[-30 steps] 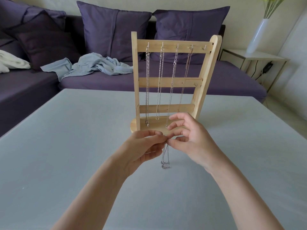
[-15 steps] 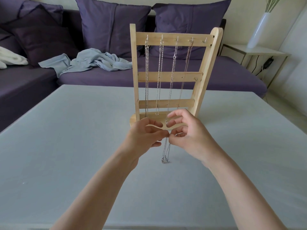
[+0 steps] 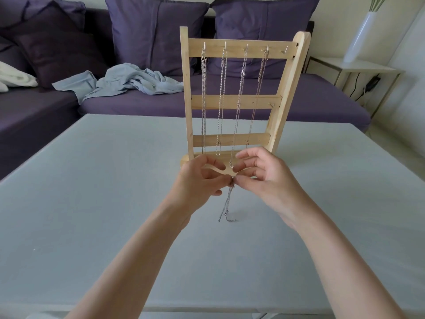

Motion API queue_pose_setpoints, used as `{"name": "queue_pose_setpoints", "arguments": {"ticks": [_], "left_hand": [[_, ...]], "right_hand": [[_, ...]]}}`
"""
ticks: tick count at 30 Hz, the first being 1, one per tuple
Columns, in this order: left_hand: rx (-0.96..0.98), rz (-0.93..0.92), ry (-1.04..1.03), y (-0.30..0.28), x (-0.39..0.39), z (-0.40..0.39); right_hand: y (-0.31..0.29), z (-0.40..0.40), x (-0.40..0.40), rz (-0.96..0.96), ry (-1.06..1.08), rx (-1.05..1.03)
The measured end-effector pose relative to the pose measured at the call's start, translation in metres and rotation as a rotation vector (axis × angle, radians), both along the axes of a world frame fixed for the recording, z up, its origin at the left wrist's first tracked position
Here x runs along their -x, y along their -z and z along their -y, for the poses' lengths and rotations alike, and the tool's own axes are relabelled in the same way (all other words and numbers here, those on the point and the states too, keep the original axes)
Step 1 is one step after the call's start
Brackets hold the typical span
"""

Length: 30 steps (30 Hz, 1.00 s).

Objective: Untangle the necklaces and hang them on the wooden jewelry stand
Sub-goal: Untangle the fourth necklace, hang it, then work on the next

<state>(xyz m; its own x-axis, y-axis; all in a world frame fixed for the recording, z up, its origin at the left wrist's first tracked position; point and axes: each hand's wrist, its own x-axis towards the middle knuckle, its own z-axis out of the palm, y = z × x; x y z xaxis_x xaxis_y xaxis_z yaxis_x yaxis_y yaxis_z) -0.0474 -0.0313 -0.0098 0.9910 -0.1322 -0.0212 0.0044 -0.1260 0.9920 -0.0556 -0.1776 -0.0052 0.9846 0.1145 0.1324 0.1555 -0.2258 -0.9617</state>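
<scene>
Head view: both hands meet just in front of the base of the wooden jewelry stand (image 3: pixel 236 102), above the pale grey table (image 3: pixel 92 180). The left hand (image 3: pixel 197 183) and the right hand (image 3: pixel 264 178) each pinch the top of a thin silver necklace (image 3: pixel 226 203) between thumb and forefinger, the pinches almost touching; the remaining fingers are loosely spread. The chain hangs doubled from that point, and its lower end with the clasp and a short extender lies on the table surface. Whether a knot sits at the pinch cannot be told; the fingertips cover it.

Four necklaces (image 3: pixel 220 100) already hang straight from hooks on the top rail. The fifth hook (image 3: pixel 285 50), at the right end, is bare.

Judgement: the step in hand is freeing or opening this last chain. It should be worked with small pulls apart at the pinch, not a hard tug, which would tighten any snarl in links this fine. The loop should be lifted clear of the table before it is carried to the bare hook, and kept off the hanging chains so nothing catches again.

Materials: the stand is light unfinished wood, flat slats between two uprights on a rounded base, with small metal hooks. The chains differ in link pattern and are all fine and limp. The table top is matt and smooth.
</scene>
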Motion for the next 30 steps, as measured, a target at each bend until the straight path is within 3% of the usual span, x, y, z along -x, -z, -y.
{"name": "queue_pose_setpoints", "arguments": {"ticks": [14,20,30], "left_hand": [[-0.418,0.385,-0.067,0.011,0.002,0.010],[-0.448,0.386,-0.005,0.011,0.002,0.009],[-0.258,0.232,-0.020,0.012,-0.003,0.007]], "right_hand": [[0.003,-0.001,0.002,0.027,0.056,0.159],[0.006,-0.003,0.002,0.025,0.050,0.196],[0.005,-0.001,0.002,0.032,-0.011,0.146]]}}
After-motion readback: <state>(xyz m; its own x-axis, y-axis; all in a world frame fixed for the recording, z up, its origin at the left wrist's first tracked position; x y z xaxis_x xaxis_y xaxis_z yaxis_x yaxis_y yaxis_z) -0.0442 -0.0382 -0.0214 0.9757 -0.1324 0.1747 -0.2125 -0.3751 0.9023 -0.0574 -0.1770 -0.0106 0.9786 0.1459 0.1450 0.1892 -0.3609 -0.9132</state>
